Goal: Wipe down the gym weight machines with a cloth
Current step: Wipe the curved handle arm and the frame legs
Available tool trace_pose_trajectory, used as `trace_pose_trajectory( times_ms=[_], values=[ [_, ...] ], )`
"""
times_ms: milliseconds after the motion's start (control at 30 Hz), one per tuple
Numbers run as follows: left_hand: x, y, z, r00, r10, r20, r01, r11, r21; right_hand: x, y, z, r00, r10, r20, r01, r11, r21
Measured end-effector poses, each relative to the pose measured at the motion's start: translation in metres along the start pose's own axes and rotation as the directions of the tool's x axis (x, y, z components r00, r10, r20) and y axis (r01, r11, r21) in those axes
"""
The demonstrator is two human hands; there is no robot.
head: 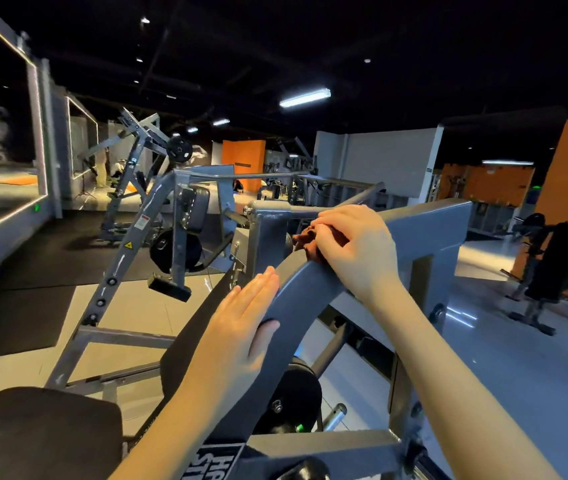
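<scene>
1. The cloth [305,239], a small reddish-brown bundle, sits at the top of the curved grey arm [296,292] of the nearest weight machine, close to where that arm meets the pivot block; most of it is hidden under the right hand [355,247]
2. The right hand's fingers [331,220] are curled over the cloth and press it against the metal, so the step in hand looks like wiping the upper end of this arm
3. The left hand [241,317] rests lower on the same arm, apart from the cloth, with its fingers straight and pressed together along the edge and the thumb laid on the near face; it seems to steady the arm and holds nothing
4. The paint shows no wet streak or clear line between wiped and unwiped metal, so I cannot tell how much of this machine is already clean
5. Judged from the task, much is left: the rest of this frame, the black pad [40,431] at lower left, the plate-loaded machine [137,188] further back on the left and the dark machine [552,271] on the right, none of which the cloth is touching
6. I would place the job somewhere in its early or middle part, with this one arm being worked on
</scene>
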State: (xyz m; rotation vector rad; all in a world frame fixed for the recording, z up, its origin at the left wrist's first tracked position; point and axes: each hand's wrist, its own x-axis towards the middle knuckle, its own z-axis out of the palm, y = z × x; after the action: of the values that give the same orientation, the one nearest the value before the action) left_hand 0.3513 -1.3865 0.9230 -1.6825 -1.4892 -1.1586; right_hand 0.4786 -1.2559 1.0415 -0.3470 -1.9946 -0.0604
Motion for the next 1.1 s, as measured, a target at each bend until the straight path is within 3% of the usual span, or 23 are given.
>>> trace_pose_trajectory(
  times_ms=[67,167,367,533,667,800,933,1000,1100],
  values=[
    [-0.002,0.003,-0.001,0.999,-0.041,-0.014,0.041,0.999,-0.003,0.008,0.012,-0.005,0.997,0.074,-0.004,-0.074,0.997,0.02],
    [-0.006,0.011,-0.002,0.995,-0.096,-0.018,0.095,0.993,-0.064,0.003,0.006,0.002,0.974,0.194,-0.118,-0.193,0.981,0.018],
    [-0.01,0.01,-0.008,0.991,-0.131,0.021,0.133,0.978,-0.161,-0.014,-0.016,0.011,1.0,0.003,0.003,-0.003,0.998,-0.069],
    [-0.035,-0.007,-0.022,0.988,-0.108,0.106,0.126,0.974,-0.187,-0.008,-0.028,0.017,0.971,0.207,-0.122,-0.221,0.969,-0.112],
    [-0.049,-0.023,-0.033,0.98,-0.036,0.194,0.068,0.984,-0.162,-0.044,-0.066,0.038,0.988,0.142,-0.055,-0.151,0.958,-0.245],
    [-0.061,-0.037,-0.038,0.967,0.061,0.248,-0.024,0.989,-0.147,-0.035,-0.065,0.028,0.982,0.185,0.032,-0.17,0.948,-0.269],
    [-0.073,-0.049,-0.039,0.942,0.113,0.315,-0.061,0.983,-0.172,-0.035,-0.076,0.041,0.944,0.31,-0.118,-0.331,0.901,-0.28],
    [-0.077,-0.052,-0.039,0.932,0.105,0.347,-0.039,0.981,-0.192,-0.052,-0.085,0.05,0.943,0.291,-0.163,-0.326,0.908,-0.263],
    [-0.082,-0.052,-0.044,0.908,0.036,0.417,0.098,0.95,-0.295,-0.076,-0.093,0.056,0.975,0.216,-0.057,-0.223,0.931,-0.288]
  ],
)
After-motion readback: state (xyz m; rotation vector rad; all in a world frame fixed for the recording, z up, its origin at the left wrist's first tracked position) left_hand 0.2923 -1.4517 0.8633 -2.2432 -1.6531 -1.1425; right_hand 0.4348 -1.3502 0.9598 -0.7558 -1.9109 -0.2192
